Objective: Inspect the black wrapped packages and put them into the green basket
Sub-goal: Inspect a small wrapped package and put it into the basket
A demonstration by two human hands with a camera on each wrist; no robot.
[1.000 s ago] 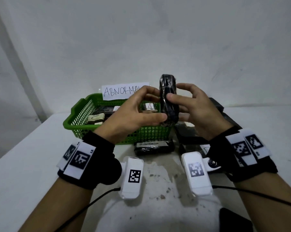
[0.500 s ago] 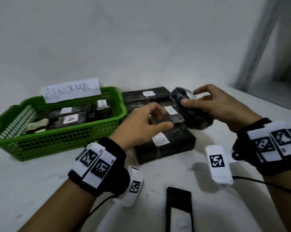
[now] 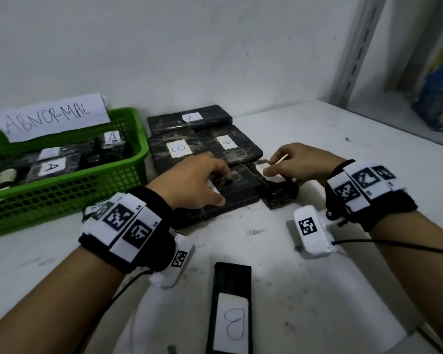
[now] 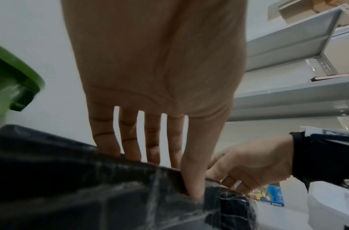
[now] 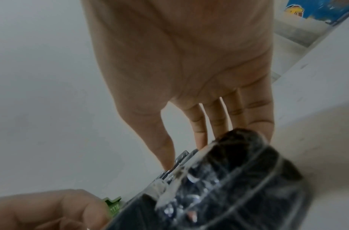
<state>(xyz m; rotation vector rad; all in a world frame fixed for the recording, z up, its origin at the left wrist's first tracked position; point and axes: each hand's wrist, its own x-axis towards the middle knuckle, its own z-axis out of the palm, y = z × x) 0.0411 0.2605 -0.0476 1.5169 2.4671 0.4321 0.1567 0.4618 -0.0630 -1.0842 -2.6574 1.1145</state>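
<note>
My right hand [image 3: 272,169] pinches a narrow black wrapped package [image 3: 279,198] that stands on the table beside the stack; in the right wrist view that package [image 5: 238,179] fills the lower right below my right hand [image 5: 189,149]. My left hand [image 3: 221,189] lies on the front flat black package [image 3: 243,190], fingers curled over its far edge and thumb on its near corner, as the left wrist view shows on that package [image 4: 91,186]. The green basket [image 3: 62,195] stands to the left with several black packages inside.
A paper sign reading ABNORMAL [image 3: 54,118] hangs on the basket's back rim. More labelled black packages [image 3: 205,146] lie behind my hands. Another one with a B label [image 3: 230,307] lies near the front edge. A metal shelf post [image 3: 355,47] and a colourful box [image 3: 440,85] stand at the right.
The view swung right. My right hand brought the narrow package down from chest height to the table beside the stack. My left hand left it and came down on the front flat package.
</note>
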